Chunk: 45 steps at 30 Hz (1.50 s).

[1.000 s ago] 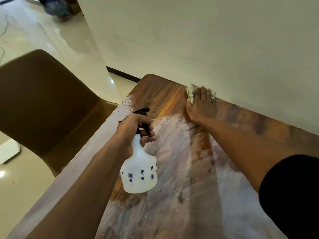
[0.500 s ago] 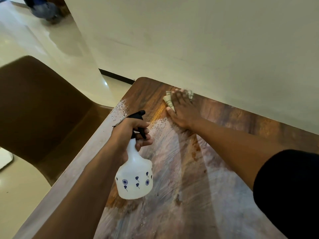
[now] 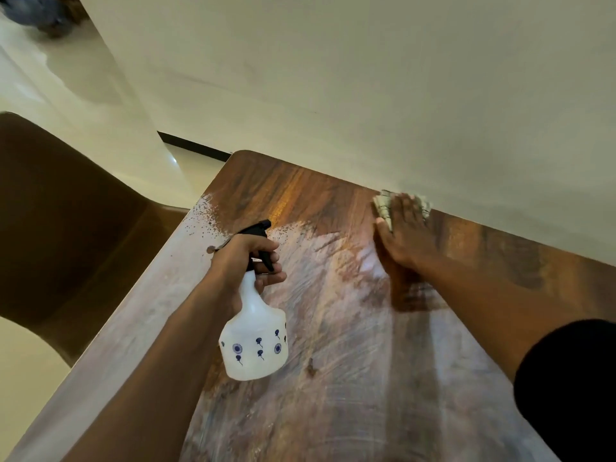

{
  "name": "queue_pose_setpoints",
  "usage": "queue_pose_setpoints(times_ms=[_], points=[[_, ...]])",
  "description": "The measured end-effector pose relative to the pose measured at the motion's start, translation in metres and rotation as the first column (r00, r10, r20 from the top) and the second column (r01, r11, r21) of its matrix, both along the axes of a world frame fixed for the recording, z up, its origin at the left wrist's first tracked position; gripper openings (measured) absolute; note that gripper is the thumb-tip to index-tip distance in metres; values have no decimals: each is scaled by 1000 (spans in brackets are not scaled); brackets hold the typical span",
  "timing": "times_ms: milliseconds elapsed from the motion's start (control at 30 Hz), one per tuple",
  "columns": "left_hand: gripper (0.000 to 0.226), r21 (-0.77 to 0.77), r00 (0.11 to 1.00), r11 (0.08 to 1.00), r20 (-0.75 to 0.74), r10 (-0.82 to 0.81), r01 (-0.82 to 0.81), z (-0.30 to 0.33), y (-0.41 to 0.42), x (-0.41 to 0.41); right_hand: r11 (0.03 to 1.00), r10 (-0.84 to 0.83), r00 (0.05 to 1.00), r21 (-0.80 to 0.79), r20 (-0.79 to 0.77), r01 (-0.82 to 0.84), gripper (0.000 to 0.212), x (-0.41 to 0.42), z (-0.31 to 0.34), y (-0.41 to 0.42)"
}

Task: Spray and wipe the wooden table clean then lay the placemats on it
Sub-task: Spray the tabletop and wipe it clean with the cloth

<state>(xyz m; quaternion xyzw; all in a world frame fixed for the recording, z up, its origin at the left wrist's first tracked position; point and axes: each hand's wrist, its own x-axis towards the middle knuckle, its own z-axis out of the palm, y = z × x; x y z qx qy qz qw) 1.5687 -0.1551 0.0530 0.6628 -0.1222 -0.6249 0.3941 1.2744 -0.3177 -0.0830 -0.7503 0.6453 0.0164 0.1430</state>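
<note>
Our right hand [image 3: 405, 233] lies flat, fingers straight and together, pressing a folded pale striped cloth [image 3: 383, 208] onto the far edge of the dark wooden table [image 3: 333, 378], right where it meets the cream wall [image 3: 333, 95]. Our left hand [image 3: 248, 258] curls round the neck of a white plastic spray bottle with blue dots and a black trigger [image 3: 255, 341], held above the tabletop with the index finger on the trigger. To wipe well, we judge it best to keep the palm weighted on the cloth and draw overlapping strokes through the milky smears toward the near side, then catch the droplets speckled by the left corner beside the brown chair [image 3: 66, 211]. Against half a second ago, the cloth hand has slid rightward along the wall edge, while the bottle hand has barely shifted. No placemats are in view.
</note>
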Motion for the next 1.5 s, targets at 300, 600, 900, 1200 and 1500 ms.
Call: queue_pose_setpoints(times_ms=[300,600,900,1200,1500], points=[[12,5,998,998,-15,69,-69,8,27,16,980,-197,980,-2,9,197,74,-12,2,9],[14,51,970,972,84,227,-231,-3,81,80,959,283,958,-21,39,-283,79,173,3,30],[19,77,932,943,200,303,-324,-5,120,123,858,514,857,-51,45,-512,76,238,3,71],[19,115,902,900,162,401,-421,-37,148,133,967,252,958,-9,135,-253,75,271,3,6],[9,108,916,918,176,360,-381,-50,171,145,821,570,822,-45,-4,-570,74,351,10,52]])
